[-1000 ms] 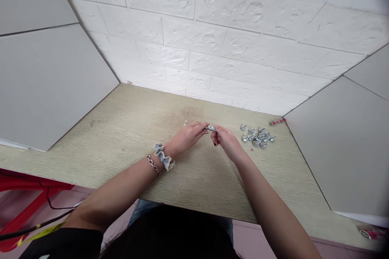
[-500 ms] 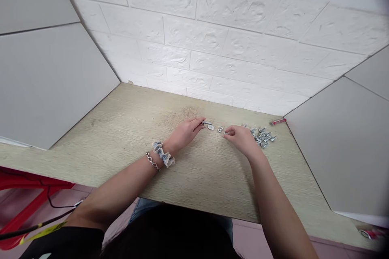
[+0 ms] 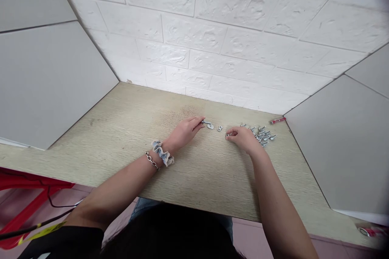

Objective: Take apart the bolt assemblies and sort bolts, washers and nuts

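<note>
Fingers (image 3: 196, 120) of the left hand (image 3: 184, 131) clamp a bolt (image 3: 207, 122); the right hand (image 3: 240, 137) curls shut.

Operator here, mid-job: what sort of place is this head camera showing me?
Probably a small partitioned work booth: grey partition panels flank a wood-grain desk set against a white faux-brick wall, with a cluster of metal fasteners laid out on the desk.

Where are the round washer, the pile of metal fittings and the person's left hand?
Round washer (image 3: 210, 126): head view, on its flat face.
Pile of metal fittings (image 3: 260, 134): head view, middle of the heap.
Left hand (image 3: 185, 129): head view, back of the hand.
</note>
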Demonstrator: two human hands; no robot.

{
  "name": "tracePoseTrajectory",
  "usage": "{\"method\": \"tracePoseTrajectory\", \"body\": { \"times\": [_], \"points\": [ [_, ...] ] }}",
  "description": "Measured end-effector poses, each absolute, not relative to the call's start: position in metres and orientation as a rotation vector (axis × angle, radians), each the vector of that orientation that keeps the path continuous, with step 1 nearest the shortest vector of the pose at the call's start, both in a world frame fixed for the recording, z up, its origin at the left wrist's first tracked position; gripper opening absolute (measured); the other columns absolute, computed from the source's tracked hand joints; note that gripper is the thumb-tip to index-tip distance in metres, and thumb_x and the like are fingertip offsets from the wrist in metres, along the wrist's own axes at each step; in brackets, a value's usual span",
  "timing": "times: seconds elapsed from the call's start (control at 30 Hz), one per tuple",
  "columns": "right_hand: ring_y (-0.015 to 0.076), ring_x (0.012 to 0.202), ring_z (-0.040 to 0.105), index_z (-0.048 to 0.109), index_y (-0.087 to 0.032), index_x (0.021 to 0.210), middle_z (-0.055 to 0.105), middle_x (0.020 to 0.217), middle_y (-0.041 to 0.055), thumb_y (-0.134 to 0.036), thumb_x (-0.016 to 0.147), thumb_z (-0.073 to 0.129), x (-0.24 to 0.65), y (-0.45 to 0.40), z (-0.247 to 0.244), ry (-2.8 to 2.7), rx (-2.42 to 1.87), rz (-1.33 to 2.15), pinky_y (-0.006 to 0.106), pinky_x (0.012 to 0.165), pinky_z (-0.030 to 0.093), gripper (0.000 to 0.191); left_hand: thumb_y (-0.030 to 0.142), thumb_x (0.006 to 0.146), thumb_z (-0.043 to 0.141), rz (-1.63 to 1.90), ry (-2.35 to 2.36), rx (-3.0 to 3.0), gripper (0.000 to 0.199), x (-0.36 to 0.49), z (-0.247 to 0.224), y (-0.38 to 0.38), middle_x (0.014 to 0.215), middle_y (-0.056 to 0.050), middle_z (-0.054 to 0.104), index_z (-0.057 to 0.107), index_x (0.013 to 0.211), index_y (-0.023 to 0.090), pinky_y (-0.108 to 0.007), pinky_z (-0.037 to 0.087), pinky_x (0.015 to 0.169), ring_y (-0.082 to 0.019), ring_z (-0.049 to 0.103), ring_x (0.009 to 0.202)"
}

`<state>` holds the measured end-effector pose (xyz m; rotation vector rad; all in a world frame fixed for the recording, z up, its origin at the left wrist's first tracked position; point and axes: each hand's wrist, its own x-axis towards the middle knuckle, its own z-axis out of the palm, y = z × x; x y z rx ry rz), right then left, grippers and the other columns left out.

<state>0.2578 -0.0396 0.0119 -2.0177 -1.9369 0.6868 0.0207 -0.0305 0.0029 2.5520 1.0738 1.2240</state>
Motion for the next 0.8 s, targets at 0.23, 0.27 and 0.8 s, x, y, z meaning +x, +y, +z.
{"method": "tracePoseTrajectory", "body": {
  "times": [0.23,0.27,0.8],
  "points": [
    [0.0128,0.074,0.056,0.066,-0.017,0.081,0.064,0.08,0.0018,-0.023,0.067,0.059,0.257,-0.039,0.013,-1.913,-2.06,0.701,0.022,0.066,0.038,0.017,0.027,0.088,0.045,1.212,1.082,2.547,0.027,0.021,0.004,-0.031,0.089,-0.007,0.065,0.055,0.109,0.012,-0.025,0.05,0.073,-0.013,0.061,0.08],
    [0.0128,0.074,0.056,0.066,-0.017,0.081,0.065,0.08,0.0018,-0.024,0.068,0.059,0.256,-0.039,0.013,-1.911,-2.058,0.699,0.022,0.067,0.038,0.016,0.027,0.089,0.045,1.213,1.082,2.548,0.027,0.021,0.004,-0.032,0.089,-0.007,0.065,0.055,0.109,0.012,-0.025,0.05,0.073,-0.013,0.061,0.08],
    [0.0132,0.075,0.057,0.067,-0.017,0.082,0.066,0.078,0.0026,-0.024,0.073,0.054,0.243,-0.038,0.005,-1.911,-2.005,0.478,0.022,0.07,0.038,0.018,0.027,0.089,0.044,1.19,1.084,2.551,0.027,0.02,0.004,-0.031,0.089,-0.007,0.063,0.053,0.11,0.012,-0.026,0.049,0.07,-0.014,0.059,0.077]
  ]
}}
